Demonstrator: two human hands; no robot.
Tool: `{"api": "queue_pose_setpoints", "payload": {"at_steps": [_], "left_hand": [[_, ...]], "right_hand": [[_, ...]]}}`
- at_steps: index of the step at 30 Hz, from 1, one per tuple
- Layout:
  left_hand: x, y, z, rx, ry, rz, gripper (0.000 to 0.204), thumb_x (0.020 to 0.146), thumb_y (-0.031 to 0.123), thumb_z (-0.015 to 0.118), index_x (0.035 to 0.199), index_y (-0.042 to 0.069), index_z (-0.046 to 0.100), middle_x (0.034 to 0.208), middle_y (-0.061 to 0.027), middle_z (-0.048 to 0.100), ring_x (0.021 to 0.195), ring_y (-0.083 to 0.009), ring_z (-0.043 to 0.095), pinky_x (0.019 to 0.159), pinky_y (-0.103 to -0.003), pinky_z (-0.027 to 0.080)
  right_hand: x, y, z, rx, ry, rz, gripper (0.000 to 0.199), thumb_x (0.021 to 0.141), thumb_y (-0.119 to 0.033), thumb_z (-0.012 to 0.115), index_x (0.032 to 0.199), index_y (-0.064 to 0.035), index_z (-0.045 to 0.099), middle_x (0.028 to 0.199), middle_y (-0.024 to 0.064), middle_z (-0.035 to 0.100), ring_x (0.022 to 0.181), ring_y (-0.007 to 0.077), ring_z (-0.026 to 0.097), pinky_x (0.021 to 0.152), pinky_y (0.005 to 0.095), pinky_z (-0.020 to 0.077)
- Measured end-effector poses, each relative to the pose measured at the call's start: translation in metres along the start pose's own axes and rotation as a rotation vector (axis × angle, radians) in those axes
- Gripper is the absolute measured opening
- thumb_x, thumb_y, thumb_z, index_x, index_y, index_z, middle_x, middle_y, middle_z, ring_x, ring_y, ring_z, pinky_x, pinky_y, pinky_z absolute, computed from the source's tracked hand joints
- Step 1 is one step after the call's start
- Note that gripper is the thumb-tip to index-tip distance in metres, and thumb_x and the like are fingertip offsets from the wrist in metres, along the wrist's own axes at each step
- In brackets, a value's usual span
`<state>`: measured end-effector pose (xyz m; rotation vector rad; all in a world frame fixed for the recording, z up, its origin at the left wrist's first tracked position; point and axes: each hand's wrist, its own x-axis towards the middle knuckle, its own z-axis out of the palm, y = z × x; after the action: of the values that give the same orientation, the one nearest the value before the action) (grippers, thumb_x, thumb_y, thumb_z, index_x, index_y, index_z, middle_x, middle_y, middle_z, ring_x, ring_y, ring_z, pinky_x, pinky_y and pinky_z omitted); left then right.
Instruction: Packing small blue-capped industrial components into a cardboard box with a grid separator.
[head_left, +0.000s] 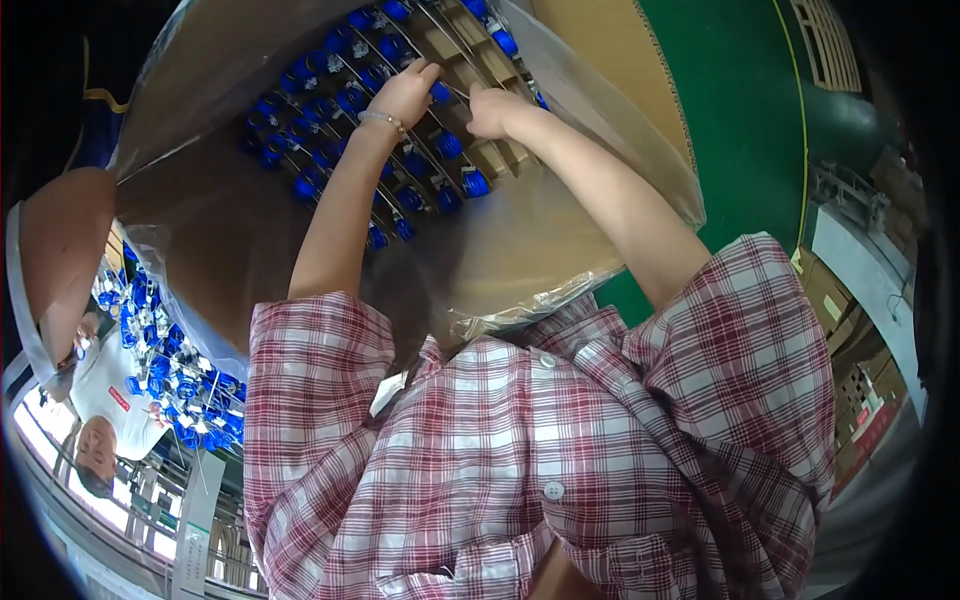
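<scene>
Both of my arms reach into a deep cardboard box (480,250) lined with clear plastic film (545,300). Down inside, several blue ribbed parts on thin metal rods lie in rows over a cardboard divider; one blue part (475,183) lies at the near right of the rows. My left hand (404,95), with a beaded bracelet at the wrist, is closed in a pinch above the rods. Just right of it, my right hand (494,112) has its fingers curled together over the divider. What either hand grips is too small to make out.
More blue parts (160,360) are heaped on the left, where another person (110,400) in a white shirt is at work. Green floor (735,110) lies right of the box. Cardboard cartons (825,295) and a pale-topped bench (865,275) stand far right.
</scene>
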<state>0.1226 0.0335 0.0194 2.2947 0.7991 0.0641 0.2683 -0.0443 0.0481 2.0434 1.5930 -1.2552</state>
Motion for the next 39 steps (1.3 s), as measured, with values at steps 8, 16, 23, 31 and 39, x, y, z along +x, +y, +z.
{"api": "queue_pose_setpoints", "payload": {"at_steps": [8, 16, 23, 31, 39], "left_hand": [[0.005, 0.004, 0.012, 0.208, -0.100, 0.018, 0.029, 0.076, -0.001, 0.049, 0.103, 0.006, 0.052, 0.100, -0.0124, 0.055, 0.093, -0.0324, 0.057, 0.078, -0.039, 0.049], [0.013, 0.005, 0.018, 0.621, 0.016, 0.178, 0.025, 0.075, 0.008, 0.052, 0.100, 0.010, 0.052, 0.095, -0.0065, 0.054, 0.092, -0.0236, 0.058, 0.077, -0.034, 0.049], [0.020, 0.011, 0.024, 0.546, 0.047, 0.128, 0.026, 0.073, 0.007, 0.053, 0.099, 0.009, 0.051, 0.096, -0.0068, 0.050, 0.090, -0.0246, 0.057, 0.076, -0.034, 0.052], [0.009, 0.016, 0.019, 0.558, 0.011, 0.062, 0.031, 0.076, 0.007, 0.053, 0.107, 0.011, 0.052, 0.103, -0.0092, 0.052, 0.103, -0.0262, 0.053, 0.083, -0.038, 0.047], [-0.089, 0.134, -0.114, 0.320, -0.398, -0.123, 0.028, 0.076, 0.007, 0.057, 0.103, 0.005, 0.051, 0.103, -0.0131, 0.054, 0.098, -0.0298, 0.054, 0.083, -0.040, 0.045]], "right_hand": [[-0.018, 0.006, -0.005, -0.157, -0.146, 0.032, 0.027, 0.080, -0.014, 0.056, 0.104, -0.0033, 0.063, 0.112, 0.0152, 0.060, 0.104, 0.0291, 0.058, 0.086, 0.0383, 0.0477], [-0.023, 0.008, 0.015, -0.178, -0.264, -0.026, 0.025, 0.079, -0.014, 0.057, 0.101, -0.0046, 0.065, 0.110, 0.0131, 0.061, 0.102, 0.0277, 0.059, 0.083, 0.0375, 0.0486], [-0.019, 0.012, 0.034, -0.246, -0.002, -0.118, 0.015, 0.076, -0.011, 0.058, 0.085, -0.0029, 0.067, 0.092, 0.0163, 0.065, 0.089, 0.0307, 0.063, 0.075, 0.0389, 0.0513], [-0.010, 0.023, 0.050, -0.499, 0.130, -0.340, 0.016, 0.075, -0.011, 0.059, 0.089, -0.0067, 0.063, 0.082, 0.0126, 0.066, 0.082, 0.0255, 0.065, 0.069, 0.0371, 0.0529], [-0.037, 0.045, 0.029, -0.488, -0.141, -0.456, 0.041, 0.078, -0.012, 0.054, 0.117, -0.0024, 0.044, 0.089, 0.0183, 0.062, 0.083, 0.0355, 0.061, 0.071, 0.0451, 0.0493]]}}
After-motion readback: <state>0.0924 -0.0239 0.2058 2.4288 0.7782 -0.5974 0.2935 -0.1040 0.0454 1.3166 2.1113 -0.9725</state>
